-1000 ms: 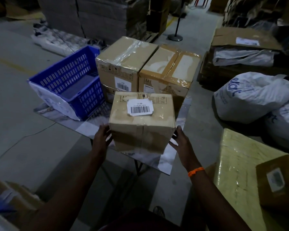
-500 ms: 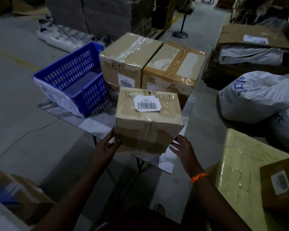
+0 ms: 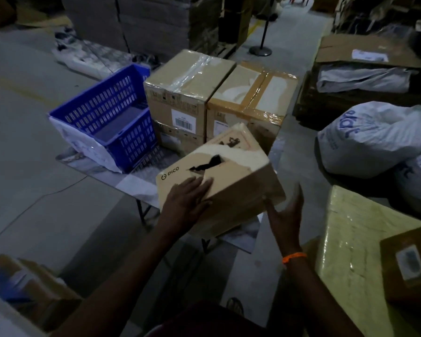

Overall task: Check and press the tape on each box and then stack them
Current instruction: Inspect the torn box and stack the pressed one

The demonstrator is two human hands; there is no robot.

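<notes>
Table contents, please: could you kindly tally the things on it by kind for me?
Cardboard boxes: 4 (tilted box, stacked pair, brown-taped box)
Blue basket: 1
Total: 5

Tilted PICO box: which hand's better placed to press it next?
Left. The left hand lies flat on the box, on its logo face, fingers straight; the right hand sits open at the lower edge, seemingly steadying it.
</notes>
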